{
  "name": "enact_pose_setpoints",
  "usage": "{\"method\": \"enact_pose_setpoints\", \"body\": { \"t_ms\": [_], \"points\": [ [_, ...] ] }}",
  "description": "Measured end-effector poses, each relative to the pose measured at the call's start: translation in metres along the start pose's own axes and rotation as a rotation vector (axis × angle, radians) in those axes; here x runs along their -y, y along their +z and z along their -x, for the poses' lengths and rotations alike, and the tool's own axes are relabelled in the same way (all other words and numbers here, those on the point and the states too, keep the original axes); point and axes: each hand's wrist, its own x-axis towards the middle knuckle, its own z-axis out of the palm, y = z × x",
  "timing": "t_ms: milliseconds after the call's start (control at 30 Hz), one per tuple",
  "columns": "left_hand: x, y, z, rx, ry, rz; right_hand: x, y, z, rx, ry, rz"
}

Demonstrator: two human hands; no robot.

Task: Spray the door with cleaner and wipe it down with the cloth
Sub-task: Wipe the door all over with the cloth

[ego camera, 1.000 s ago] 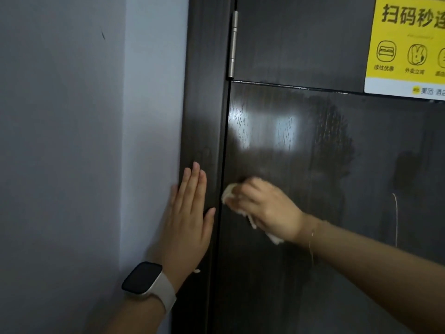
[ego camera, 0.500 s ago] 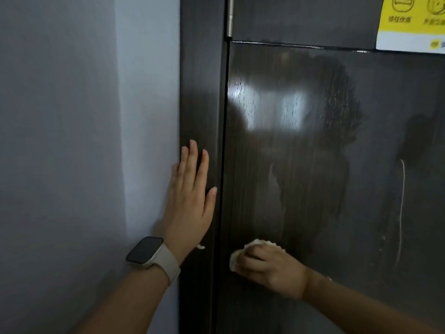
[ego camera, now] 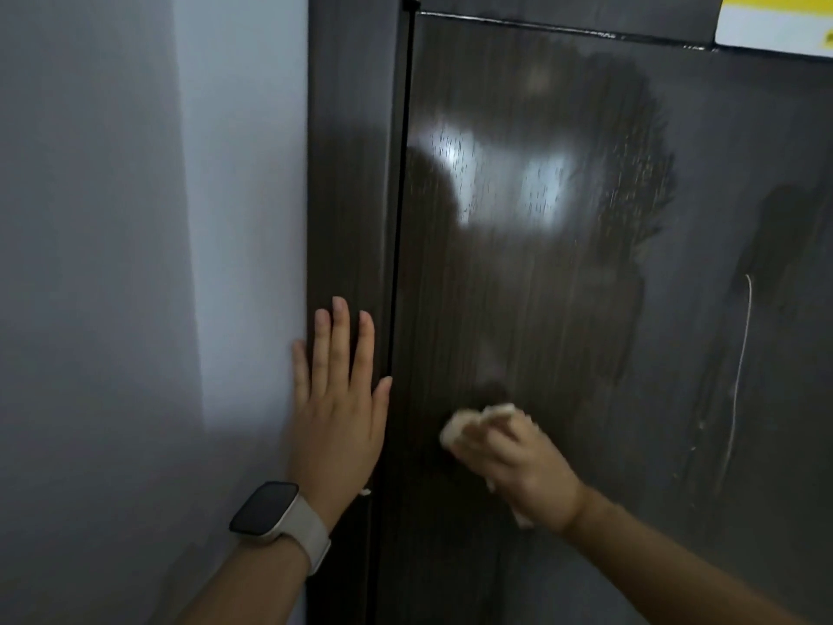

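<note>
The left hand [ego camera: 336,412] lies flat, fingers straight, on the door frame [ego camera: 351,173], while the right hand [ego camera: 518,462] grips one cloth [ego camera: 455,428] against the one door [ego camera: 586,309].

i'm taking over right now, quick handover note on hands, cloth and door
Left hand: open, flat on the door frame.
Right hand: grips the cloth, pressed low on the door near the frame edge.
Done: a wet sheen covers the left part of the panel.
Left: drip streak and dull area on the right. No spray bottle in view.
</note>
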Motion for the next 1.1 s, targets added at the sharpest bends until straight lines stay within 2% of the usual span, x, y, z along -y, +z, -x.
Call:
{"method": "enact_pose_setpoints", "body": {
  "t_ms": [67,133,233,300,400,467,600,667,733,800,933,1000,1067,1100],
  "points": [
    [0.001,0.001,-0.001,-0.002,0.011,-0.01,0.001,-0.006,0.011,0.126,-0.122,0.014],
    [0.0,0.004,0.0,-0.004,0.01,-0.029,-0.013,-0.023,-0.004,0.125,-0.096,0.034],
    [-0.002,0.008,0.004,-0.025,-0.01,-0.043,-0.061,-0.063,-0.047,-0.008,0.051,0.181],
    [-0.005,0.01,0.005,-0.038,-0.021,-0.044,-0.082,-0.08,-0.066,-0.217,0.176,0.186],
    [-0.01,0.011,0.012,-0.052,-0.05,0.034,-0.071,-0.067,-0.053,-0.33,0.27,0.171],
    [-0.018,0.012,0.026,-0.045,-0.065,0.114,-0.041,-0.037,-0.012,-0.268,0.262,0.105],
    [-0.029,0.024,0.084,0.07,-0.098,0.168,0.021,0.014,0.086,0.074,0.101,-0.049],
    [-0.026,0.031,0.114,0.132,-0.107,0.152,0.029,0.021,0.101,0.215,-0.032,-0.08],
    [-0.02,0.034,0.135,0.168,-0.128,0.133,0.016,0.011,0.087,0.239,-0.143,-0.103],
    [-0.017,0.037,0.145,0.17,-0.136,0.138,-0.007,-0.012,0.062,0.122,-0.108,-0.101],
    [-0.022,0.046,0.149,0.13,-0.161,0.149,-0.045,-0.041,0.031,-0.208,0.262,0.059],
    [-0.027,0.05,0.155,0.111,-0.213,0.177,-0.036,-0.029,0.033,-0.339,0.358,0.1],
    [-0.032,0.053,0.17,0.109,-0.268,0.185,-0.008,-0.001,0.054,-0.341,0.348,0.081],
    [-0.033,0.054,0.181,0.124,-0.284,0.182,0.01,0.013,0.073,-0.275,0.306,0.059]
  ]
}}
